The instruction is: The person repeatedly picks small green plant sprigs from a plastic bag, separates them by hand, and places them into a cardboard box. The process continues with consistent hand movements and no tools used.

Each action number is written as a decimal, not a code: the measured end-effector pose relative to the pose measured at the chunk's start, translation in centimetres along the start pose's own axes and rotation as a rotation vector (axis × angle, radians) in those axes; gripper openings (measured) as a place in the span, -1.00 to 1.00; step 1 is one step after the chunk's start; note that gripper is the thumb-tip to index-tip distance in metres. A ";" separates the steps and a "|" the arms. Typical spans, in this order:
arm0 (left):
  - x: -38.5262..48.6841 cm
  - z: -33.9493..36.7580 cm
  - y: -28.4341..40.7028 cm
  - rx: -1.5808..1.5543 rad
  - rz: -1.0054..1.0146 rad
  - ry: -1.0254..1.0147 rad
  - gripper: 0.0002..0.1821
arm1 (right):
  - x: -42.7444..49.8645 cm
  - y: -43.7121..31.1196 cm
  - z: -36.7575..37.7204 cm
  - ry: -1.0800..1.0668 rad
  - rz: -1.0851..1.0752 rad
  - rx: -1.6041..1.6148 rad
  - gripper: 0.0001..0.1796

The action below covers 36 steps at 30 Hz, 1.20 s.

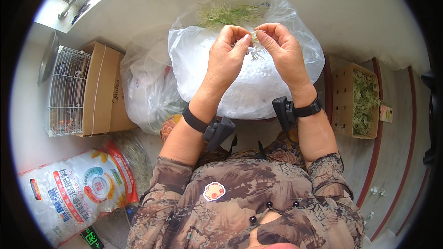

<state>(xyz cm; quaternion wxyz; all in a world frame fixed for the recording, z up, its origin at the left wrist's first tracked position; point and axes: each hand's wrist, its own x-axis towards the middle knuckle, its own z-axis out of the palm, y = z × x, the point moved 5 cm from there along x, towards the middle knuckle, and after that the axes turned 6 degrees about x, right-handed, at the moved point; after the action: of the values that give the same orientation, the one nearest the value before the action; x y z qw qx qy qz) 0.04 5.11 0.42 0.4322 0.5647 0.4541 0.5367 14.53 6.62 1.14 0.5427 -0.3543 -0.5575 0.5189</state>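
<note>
Both hands are raised over a large clear plastic bag (pixel 193 72) filled with small white pieces. My left hand (pixel 230 52) and my right hand (pixel 283 50) nearly meet, their fingertips pinching a small pale sprig (pixel 255 38) between them. Thin dark strands and a bit of white hang just below the fingers. Just beyond the hands, a bunch of green grass-like sprigs (pixel 228 14) lies on the far part of the bag. How the sprig's parts join is hidden by the fingers.
At the right, a cardboard box (pixel 342 100) of green sprigs (pixel 365 102) stands on steps beside a phone-like object (pixel 386 113). Another plastic bag (pixel 148 90), a carton (pixel 104 93) and a wire cage (pixel 67 91) stand left. A printed sack (pixel 83 186) lies lower left.
</note>
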 end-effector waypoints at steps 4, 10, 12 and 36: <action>0.1 -0.1 0.1 0.031 0.011 -0.006 -0.85 | 0.2 0.1 -0.2 -0.001 -0.012 -0.008 -0.87; 0.1 -0.1 -0.5 -0.147 -0.196 -0.103 -0.81 | 0.2 0.3 -0.2 -0.023 -0.096 0.011 -0.93; 0.2 -0.1 -0.7 -0.204 -0.266 -0.180 -0.80 | 0.2 0.3 -0.2 -0.040 -0.114 0.018 -0.95; 0.0 -0.6 -0.5 -0.490 -0.360 -0.275 -0.79 | -0.6 -2.9 0.7 -0.070 -0.664 -0.400 -0.85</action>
<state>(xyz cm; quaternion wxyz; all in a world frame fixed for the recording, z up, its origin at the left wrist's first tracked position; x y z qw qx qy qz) -0.54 5.20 -0.06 0.7003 0.4218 0.3413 0.4640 14.45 5.31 3.89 0.5820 -0.2355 -0.7502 0.2075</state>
